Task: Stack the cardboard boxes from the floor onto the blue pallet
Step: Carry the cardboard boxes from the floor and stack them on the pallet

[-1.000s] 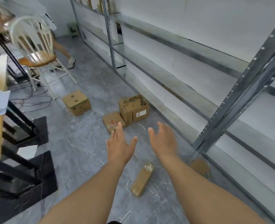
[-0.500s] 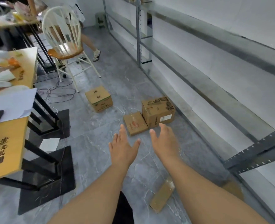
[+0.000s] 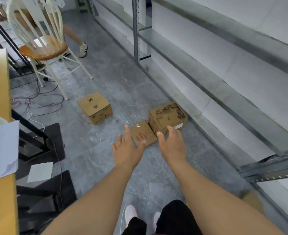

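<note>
Three brown cardboard boxes on the grey floor: flat box [image 3: 142, 133] touching taller box [image 3: 167, 117], third box [image 3: 95, 107] apart.

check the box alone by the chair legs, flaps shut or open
Shut. The lone box sits flat on the floor with its top face closed and level, no flap sticking up.

Lighting: even, cool, diffuse indoor light; source not in frame. Grey floor [image 3: 109, 78] moderately bright, with a faint pale sheen beyond the flat box.
Shadows: soft and shallow; a thin dark edge beneath the flat box [image 3: 142, 135].
Glare: small white highlight on tape at the far edge of the flat box.
Blur: white chair [image 3: 43, 39], far left of the flat box, smeared by motion; print on the cartons unreadable.
Distortion: wide-angle bowing; metal shelving [image 3: 224, 92] right of the flat box leans and curves toward the frame edge.
</note>
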The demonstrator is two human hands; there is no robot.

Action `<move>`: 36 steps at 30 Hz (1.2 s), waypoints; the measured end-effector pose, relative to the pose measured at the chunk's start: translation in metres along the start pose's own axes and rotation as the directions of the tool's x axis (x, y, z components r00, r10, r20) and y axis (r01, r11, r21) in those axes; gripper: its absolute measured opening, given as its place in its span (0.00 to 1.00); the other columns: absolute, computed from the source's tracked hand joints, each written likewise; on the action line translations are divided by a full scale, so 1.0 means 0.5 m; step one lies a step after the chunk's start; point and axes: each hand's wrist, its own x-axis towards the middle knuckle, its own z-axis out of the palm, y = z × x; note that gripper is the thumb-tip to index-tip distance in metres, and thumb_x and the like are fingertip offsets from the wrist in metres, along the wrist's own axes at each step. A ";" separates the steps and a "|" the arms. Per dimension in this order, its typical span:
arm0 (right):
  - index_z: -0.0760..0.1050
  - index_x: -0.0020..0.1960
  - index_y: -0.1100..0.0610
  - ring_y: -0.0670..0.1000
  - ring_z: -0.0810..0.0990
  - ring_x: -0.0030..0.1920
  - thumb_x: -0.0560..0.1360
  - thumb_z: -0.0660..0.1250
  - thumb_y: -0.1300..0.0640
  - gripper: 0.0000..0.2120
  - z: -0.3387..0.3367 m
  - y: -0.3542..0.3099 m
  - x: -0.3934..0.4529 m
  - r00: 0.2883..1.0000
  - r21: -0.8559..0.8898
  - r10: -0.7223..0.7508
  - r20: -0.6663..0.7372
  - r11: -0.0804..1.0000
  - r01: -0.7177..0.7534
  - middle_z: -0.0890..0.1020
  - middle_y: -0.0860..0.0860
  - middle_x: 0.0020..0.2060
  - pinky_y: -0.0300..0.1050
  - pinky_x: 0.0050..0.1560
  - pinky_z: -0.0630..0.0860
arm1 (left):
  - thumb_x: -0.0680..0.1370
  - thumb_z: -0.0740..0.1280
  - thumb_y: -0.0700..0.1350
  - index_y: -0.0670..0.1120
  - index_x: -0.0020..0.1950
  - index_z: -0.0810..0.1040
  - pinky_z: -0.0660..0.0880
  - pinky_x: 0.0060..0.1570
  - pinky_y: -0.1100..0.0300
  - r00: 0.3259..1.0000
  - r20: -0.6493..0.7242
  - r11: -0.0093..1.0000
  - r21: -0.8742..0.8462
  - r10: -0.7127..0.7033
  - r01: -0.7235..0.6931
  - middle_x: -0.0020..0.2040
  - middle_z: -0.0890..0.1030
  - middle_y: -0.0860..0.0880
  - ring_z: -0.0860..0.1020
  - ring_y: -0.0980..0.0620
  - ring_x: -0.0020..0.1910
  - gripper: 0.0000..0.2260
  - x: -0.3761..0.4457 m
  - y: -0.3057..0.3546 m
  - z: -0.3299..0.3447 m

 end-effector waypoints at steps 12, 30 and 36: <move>0.67 0.67 0.54 0.53 0.73 0.58 0.80 0.49 0.44 0.22 0.031 0.007 0.294 0.995 0.010 0.097 -0.032 0.995 -0.097 0.73 0.53 0.60 0.48 0.50 0.69 | 0.77 0.57 0.61 0.49 0.77 0.50 0.46 0.73 0.48 0.990 0.136 0.994 0.092 0.039 -0.052 0.77 0.53 0.47 0.49 0.49 0.76 0.33 0.294 0.093 0.063; 0.66 0.66 0.56 0.55 0.70 0.62 0.75 0.62 0.47 0.22 0.102 0.190 0.774 0.919 -0.105 0.375 0.118 0.925 -0.364 0.71 0.55 0.62 0.51 0.59 0.69 | 0.76 0.60 0.59 0.46 0.77 0.49 0.51 0.73 0.48 0.916 0.393 0.937 0.284 0.081 -0.205 0.76 0.56 0.45 0.53 0.47 0.75 0.35 0.773 0.315 0.324; 0.57 0.73 0.51 0.57 0.58 0.72 0.73 0.61 0.38 0.34 0.210 0.280 0.841 0.778 -0.148 0.581 0.240 0.814 -0.562 0.55 0.54 0.74 0.54 0.66 0.62 | 0.76 0.61 0.58 0.46 0.77 0.48 0.51 0.73 0.49 0.874 0.486 0.924 0.330 0.011 -0.195 0.77 0.55 0.46 0.53 0.47 0.75 0.36 0.893 0.262 0.434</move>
